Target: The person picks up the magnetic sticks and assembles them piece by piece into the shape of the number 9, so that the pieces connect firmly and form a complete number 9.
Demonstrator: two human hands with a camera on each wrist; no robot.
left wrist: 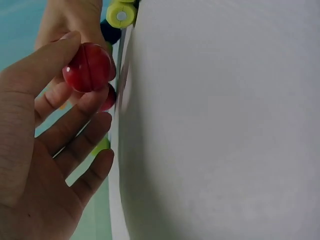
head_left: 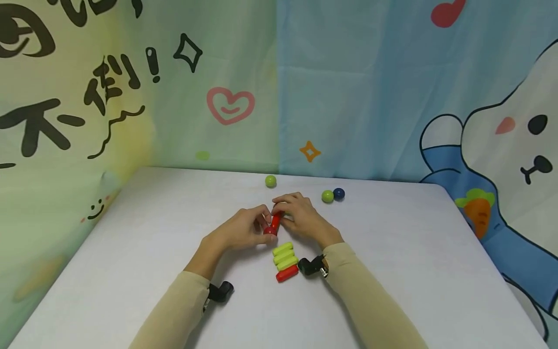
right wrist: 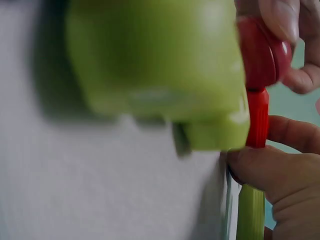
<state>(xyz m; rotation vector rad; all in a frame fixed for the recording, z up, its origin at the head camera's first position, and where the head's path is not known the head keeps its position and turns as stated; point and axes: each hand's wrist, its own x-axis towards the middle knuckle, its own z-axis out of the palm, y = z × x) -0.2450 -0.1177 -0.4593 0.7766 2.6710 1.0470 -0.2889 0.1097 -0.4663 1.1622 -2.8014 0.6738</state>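
Note:
My left hand point(head_left: 244, 228) pinches a glossy red ball point(left wrist: 87, 67) between thumb and fingertips; its other fingers are spread in the left wrist view. My right hand point(head_left: 301, 215) holds a red rod point(right wrist: 258, 117) between thumb and fingers, with one end of the rod right at the ball. Part of another red piece point(left wrist: 108, 98) shows behind the ball in the left wrist view, mostly covered by fingers. Just nearer than the hands, several yellow-green rods point(head_left: 285, 257) lie side by side on the table, with a second red rod point(head_left: 286, 274) at their near end.
Toward the back of the white table point(head_left: 383, 271) sits a green ball point(head_left: 271, 181). Another green ball point(head_left: 327, 196) stands beside a dark blue ball point(head_left: 338, 194) farther right. A printed curtain point(head_left: 348, 87) hangs behind the table. Each wrist wears a small black camera.

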